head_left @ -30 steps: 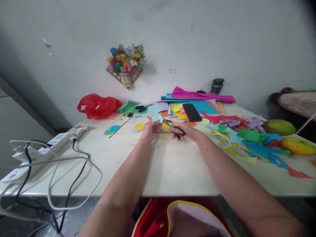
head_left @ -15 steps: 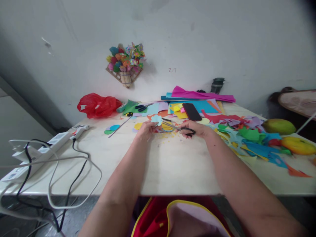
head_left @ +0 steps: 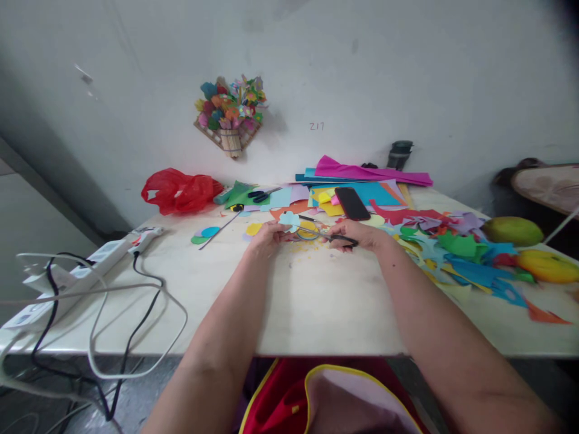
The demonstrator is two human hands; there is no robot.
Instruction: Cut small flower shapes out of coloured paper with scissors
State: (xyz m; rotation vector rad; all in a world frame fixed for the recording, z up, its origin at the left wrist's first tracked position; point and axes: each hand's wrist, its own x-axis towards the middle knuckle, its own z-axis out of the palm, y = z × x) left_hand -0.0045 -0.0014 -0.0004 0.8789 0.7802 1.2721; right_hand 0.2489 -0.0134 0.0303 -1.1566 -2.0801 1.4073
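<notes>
Between the fingers of my left hand [head_left: 270,237] is a light blue paper flower [head_left: 290,221] with rounded petals. My right hand [head_left: 345,234] is closed around the black handles of a pair of scissors [head_left: 332,236]. Their blades point left and reach the lower right edge of the flower. Small yellow paper bits [head_left: 304,254] lie scattered on the table [head_left: 316,307] below the blades. Yellow and orange paper pieces lie just behind and under the scissors, partly covered by them.
A phone [head_left: 351,204] rests on coloured paper sheets behind my right hand. Paper scraps [head_left: 461,246] and two mango-like fruits [head_left: 512,231] spread over the right side. At left are a red plastic bag [head_left: 181,191], paper discs [head_left: 210,232] and a power strip [head_left: 72,280] with loose cables.
The light blue flower has turned slightly and shifted a little to the right in my left hand. The scissor blades have moved slightly lower along its edge.
</notes>
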